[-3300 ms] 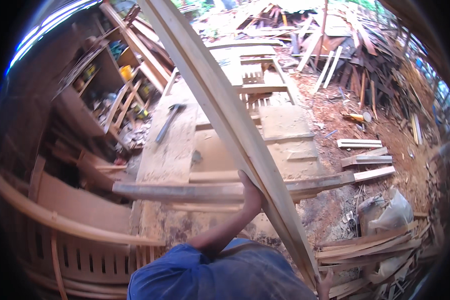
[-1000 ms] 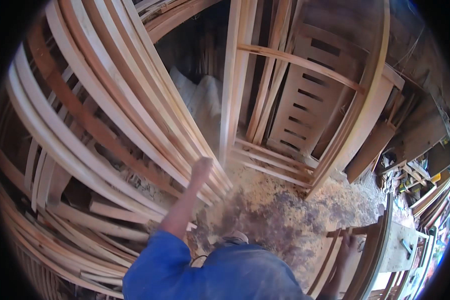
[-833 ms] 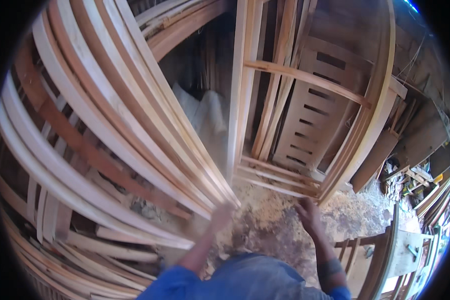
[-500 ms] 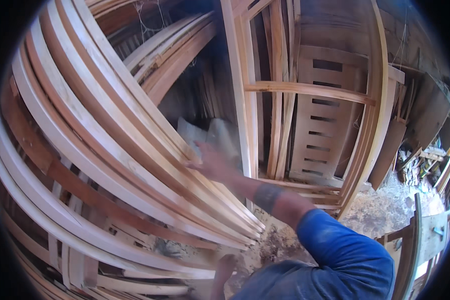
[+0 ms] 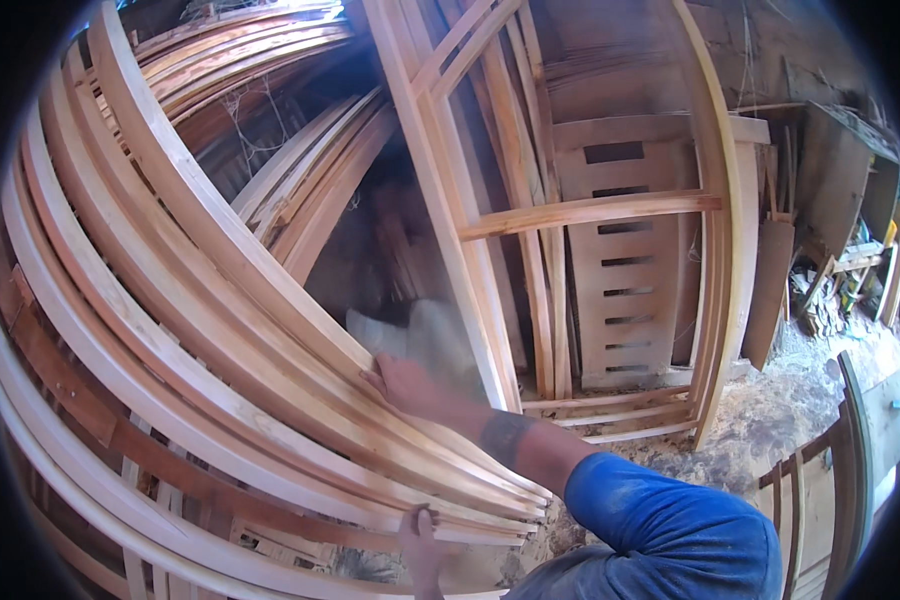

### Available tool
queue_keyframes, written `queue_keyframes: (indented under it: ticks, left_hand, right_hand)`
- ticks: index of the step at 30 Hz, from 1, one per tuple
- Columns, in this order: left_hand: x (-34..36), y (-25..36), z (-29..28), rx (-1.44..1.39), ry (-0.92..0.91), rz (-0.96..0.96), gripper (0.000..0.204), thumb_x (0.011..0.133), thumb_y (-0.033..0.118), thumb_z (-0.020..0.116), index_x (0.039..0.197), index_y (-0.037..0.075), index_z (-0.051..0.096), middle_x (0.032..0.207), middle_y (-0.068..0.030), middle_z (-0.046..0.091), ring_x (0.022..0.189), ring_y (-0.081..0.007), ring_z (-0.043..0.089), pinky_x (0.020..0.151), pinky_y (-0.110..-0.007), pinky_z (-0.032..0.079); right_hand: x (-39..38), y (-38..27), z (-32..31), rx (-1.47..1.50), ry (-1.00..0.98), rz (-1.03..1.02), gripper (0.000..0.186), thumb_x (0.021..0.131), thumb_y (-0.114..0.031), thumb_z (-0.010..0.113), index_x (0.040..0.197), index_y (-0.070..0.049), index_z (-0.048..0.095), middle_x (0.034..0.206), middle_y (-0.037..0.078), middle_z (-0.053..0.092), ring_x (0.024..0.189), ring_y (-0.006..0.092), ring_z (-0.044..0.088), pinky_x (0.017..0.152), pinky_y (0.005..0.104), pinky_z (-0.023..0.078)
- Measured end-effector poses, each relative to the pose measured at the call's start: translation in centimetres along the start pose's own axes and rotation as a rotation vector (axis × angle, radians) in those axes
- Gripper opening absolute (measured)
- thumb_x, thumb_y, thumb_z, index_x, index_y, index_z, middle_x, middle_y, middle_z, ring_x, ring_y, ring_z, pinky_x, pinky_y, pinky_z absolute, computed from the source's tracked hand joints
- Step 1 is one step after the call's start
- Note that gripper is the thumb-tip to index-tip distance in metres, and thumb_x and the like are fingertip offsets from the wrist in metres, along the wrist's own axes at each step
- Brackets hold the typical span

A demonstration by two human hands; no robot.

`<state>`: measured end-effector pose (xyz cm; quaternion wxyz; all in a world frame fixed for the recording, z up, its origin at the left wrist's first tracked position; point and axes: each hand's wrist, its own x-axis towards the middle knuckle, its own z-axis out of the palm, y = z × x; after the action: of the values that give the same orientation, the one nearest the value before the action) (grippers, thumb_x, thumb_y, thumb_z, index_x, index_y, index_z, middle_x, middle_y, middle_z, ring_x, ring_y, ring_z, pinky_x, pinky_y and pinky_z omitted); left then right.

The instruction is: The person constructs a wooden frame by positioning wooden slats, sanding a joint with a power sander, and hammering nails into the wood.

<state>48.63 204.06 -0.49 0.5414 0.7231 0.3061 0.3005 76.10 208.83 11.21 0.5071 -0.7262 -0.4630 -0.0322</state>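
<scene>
So we counted: one left hand [image 5: 420,535], one right hand [image 5: 405,386], one pale panel [image 5: 585,300] with eight slots [image 5: 625,263], one crossbar [image 5: 590,214] in front, three low rails [image 5: 620,414]. Leaning planks [image 5: 235,270]? Too overlapped, we gave up.

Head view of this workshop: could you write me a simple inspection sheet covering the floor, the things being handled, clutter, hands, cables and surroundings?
Surface: floor blotchy, strewn with pale dust or shavings.
Job's things: long pale planks lie side by side, slanting across the left.
Clutter: jumbled scraps at far right; too small to sort.
Hands: right hand on a plank; left hand, fingers curled, at the planks lower down; firmness of grip unclear.
Cables: thin strands at upper left; cable or string, cannot tell.
Surroundings: open wooden frame standing before a slotted panel.
</scene>
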Motion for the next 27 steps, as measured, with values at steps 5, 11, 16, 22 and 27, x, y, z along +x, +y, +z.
queue_keyframes:
  ticks: [5,11,16,22,27]
  left_hand:
    - [5.1,3.1,3.0,-0.13,0.004,0.13,0.03,0.107,0.025,0.048,0.122,0.001,0.059,0.099,-0.008,0.066,0.085,-0.0145,0.061,0.076,-0.029,0.048]
    - [11.9,0.0,13.3,-0.399,-0.199,0.395,0.041,0.107,0.029,0.047,0.138,0.003,0.051,0.116,-0.0099,0.063,0.104,-0.0206,0.06,0.093,-0.036,0.046]
    - [12.2,-4.2,23.3,0.172,-0.727,0.334,0.03,0.097,0.015,0.055,0.122,0.005,0.068,0.123,-0.0161,0.066,0.116,-0.0257,0.061,0.102,-0.037,0.045]
    - [-2.4,3.7,33.5,-0.324,-0.855,0.681,0.048,0.096,0.051,0.059,0.101,0.004,0.069,0.091,-0.0139,0.07,0.087,-0.0333,0.068,0.076,-0.044,0.051]
    - [-11.5,13.2,38.8,-0.383,-1.096,0.657,0.068,0.096,0.065,0.05,0.108,0.0,0.065,0.088,-0.0157,0.067,0.083,-0.0286,0.067,0.075,-0.041,0.05]
  right_hand:
    - [-5.6,0.6,-5.9,-0.002,0.111,0.032,0.042,0.104,-0.041,0.049,0.108,0.0,0.052,0.089,0.026,0.064,0.087,0.0478,0.064,0.075,0.0566,0.05]
    - [-13.5,-0.5,-14.3,-0.003,0.275,0.241,0.048,0.098,-0.046,0.059,0.107,0.0,0.049,0.095,0.028,0.064,0.088,0.0487,0.064,0.075,0.0556,0.048]
    - [-19.9,-0.1,-20.5,-0.044,0.601,0.338,0.043,0.09,-0.034,0.072,0.101,0.002,0.051,0.08,0.026,0.066,0.079,0.0469,0.067,0.07,0.0524,0.052]
    - [-35.1,1.0,-29.7,-0.385,0.929,0.071,0.06,0.101,-0.051,0.05,0.132,0.001,0.049,0.102,0.024,0.066,0.091,0.0398,0.068,0.077,0.0476,0.052]
    - [-39.4,-8.4,-37.3,-0.516,1.184,0.122,0.056,0.101,-0.044,0.054,0.127,0.006,0.047,0.08,0.024,0.065,0.069,0.0431,0.067,0.061,0.0458,0.051]
